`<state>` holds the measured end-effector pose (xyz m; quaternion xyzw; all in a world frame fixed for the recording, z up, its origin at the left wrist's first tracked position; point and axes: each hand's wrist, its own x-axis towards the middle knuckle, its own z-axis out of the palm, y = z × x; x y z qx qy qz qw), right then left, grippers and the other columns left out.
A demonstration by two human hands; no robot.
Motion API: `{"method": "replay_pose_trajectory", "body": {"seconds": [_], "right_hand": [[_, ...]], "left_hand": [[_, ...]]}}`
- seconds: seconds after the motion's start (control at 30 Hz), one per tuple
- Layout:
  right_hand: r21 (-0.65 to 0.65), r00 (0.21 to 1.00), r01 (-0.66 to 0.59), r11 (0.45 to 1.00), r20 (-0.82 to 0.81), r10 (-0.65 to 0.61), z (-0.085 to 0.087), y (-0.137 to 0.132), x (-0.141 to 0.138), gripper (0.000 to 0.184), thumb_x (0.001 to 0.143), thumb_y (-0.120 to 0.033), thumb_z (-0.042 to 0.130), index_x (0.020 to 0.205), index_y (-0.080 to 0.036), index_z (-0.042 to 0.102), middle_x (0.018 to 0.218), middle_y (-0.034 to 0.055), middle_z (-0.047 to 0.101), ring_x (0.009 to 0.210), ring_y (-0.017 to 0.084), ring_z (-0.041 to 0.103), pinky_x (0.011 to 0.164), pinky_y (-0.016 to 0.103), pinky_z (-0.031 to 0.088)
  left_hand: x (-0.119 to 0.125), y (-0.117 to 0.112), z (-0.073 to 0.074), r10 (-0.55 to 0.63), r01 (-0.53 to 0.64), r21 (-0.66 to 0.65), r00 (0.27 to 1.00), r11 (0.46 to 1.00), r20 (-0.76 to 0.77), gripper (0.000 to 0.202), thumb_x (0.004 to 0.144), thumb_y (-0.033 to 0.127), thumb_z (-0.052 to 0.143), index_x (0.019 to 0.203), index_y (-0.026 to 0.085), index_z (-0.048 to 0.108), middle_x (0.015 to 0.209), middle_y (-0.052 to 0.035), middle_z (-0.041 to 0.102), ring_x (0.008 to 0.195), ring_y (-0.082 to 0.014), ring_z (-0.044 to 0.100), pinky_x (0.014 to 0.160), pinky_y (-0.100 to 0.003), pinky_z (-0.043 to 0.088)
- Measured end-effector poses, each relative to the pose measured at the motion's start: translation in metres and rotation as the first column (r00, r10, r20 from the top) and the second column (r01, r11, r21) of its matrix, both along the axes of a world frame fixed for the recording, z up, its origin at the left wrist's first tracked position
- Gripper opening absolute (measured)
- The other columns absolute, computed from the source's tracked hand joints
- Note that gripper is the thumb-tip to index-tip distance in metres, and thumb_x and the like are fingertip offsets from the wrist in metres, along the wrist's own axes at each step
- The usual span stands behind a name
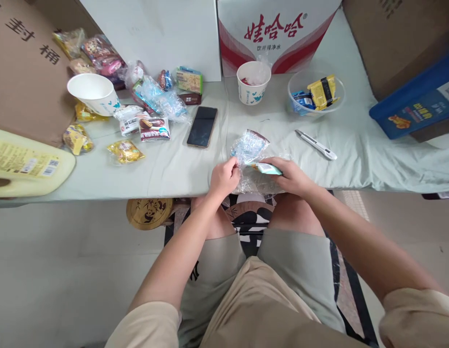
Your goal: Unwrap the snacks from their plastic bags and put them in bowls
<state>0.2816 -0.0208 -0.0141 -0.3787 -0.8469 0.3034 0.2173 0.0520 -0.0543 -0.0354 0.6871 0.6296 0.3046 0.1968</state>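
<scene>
At the front edge of the cloth-covered table, my left hand is closed on clear crinkled plastic wrap. My right hand grips a light green snack packet, its end pointing toward my left hand. Some of the wrap hangs below the packet over the edge. Just beyond my hands lies a blue and brown snack packet in clear film; whether it joins the wrap I hold I cannot tell. A white utility knife rests to the right, and a dark phone to the left.
A paper cup holding crumpled wrappers and a clear plastic bowl with snack packets stand behind. Another paper cup tilts among wrapped snacks at left. Cartons line the back; a yellow jug stands at far left.
</scene>
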Motion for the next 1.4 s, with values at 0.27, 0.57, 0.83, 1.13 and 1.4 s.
{"method": "replay_pose_trajectory", "body": {"seconds": [0.27, 0.57, 0.83, 1.13, 1.4], "right_hand": [[-0.232, 0.908, 0.289, 0.929, -0.240, -0.343, 0.006, 0.013, 0.026, 0.052, 0.092, -0.069, 0.048, 0.092, -0.020, 0.066, 0.079, 0.0055, 0.068, 0.063, 0.019, 0.063, 0.058, 0.035, 0.057], [0.016, 0.770, 0.613, 0.790, -0.234, -0.593, 0.034, 0.040, 0.065, 0.042, 0.092, -0.063, 0.052, 0.086, -0.023, 0.063, 0.080, 0.0073, 0.068, 0.076, 0.026, 0.068, 0.069, 0.044, 0.059], [0.412, 0.797, 0.527, 0.743, 0.065, -0.601, 0.077, 0.156, 0.102, 0.034, 0.093, -0.054, 0.054, 0.102, -0.024, 0.067, 0.097, 0.0082, 0.071, 0.104, 0.036, 0.069, 0.090, 0.055, 0.056], [0.476, 0.772, 0.515, 0.713, 0.103, -0.627, 0.093, 0.162, 0.083, 0.053, 0.094, -0.054, 0.053, 0.132, -0.018, 0.061, 0.124, 0.0159, 0.062, 0.125, 0.044, 0.057, 0.101, 0.060, 0.046], [0.367, 0.978, -0.056, 0.929, 0.208, -0.024, 0.005, 0.020, 0.038, 0.032, 0.091, -0.031, 0.048, 0.117, -0.024, 0.066, 0.118, 0.0102, 0.070, 0.113, 0.031, 0.065, 0.096, 0.051, 0.053]], "left_hand": [[-0.004, 0.002, -0.001, -0.013, 0.012, 0.042, 0.999, 0.999, 0.032, 0.016, 0.078, 0.011, 0.046, 0.067, 0.022, 0.047, 0.055, 0.0026, 0.043, 0.052, -0.0146, 0.040, 0.058, -0.029, 0.028], [-0.003, 0.004, 0.001, -0.044, 0.041, 0.104, 0.999, 0.994, 0.024, 0.016, 0.077, 0.012, 0.043, 0.066, 0.022, 0.042, 0.053, 0.0037, 0.039, 0.050, -0.0125, 0.036, 0.055, -0.027, 0.026], [-0.003, 0.004, 0.001, -0.039, 0.042, 0.088, 0.999, 0.995, -0.033, 0.016, 0.075, 0.010, 0.045, 0.065, 0.022, 0.045, 0.052, 0.0038, 0.040, 0.048, -0.0126, 0.036, 0.055, -0.027, 0.028], [-0.002, 0.004, 0.001, -0.023, 0.025, 0.071, 0.999, 0.997, -0.036, 0.016, 0.075, 0.011, 0.045, 0.065, 0.022, 0.043, 0.053, 0.0035, 0.040, 0.051, -0.0134, 0.038, 0.056, -0.028, 0.028], [-0.005, 0.004, -0.001, 0.062, -0.068, 0.033, 0.989, 0.997, 0.134, 0.011, 0.075, 0.015, 0.046, 0.067, 0.022, 0.044, 0.053, 0.0049, 0.039, 0.051, -0.0113, 0.040, 0.054, -0.026, 0.031]]}}
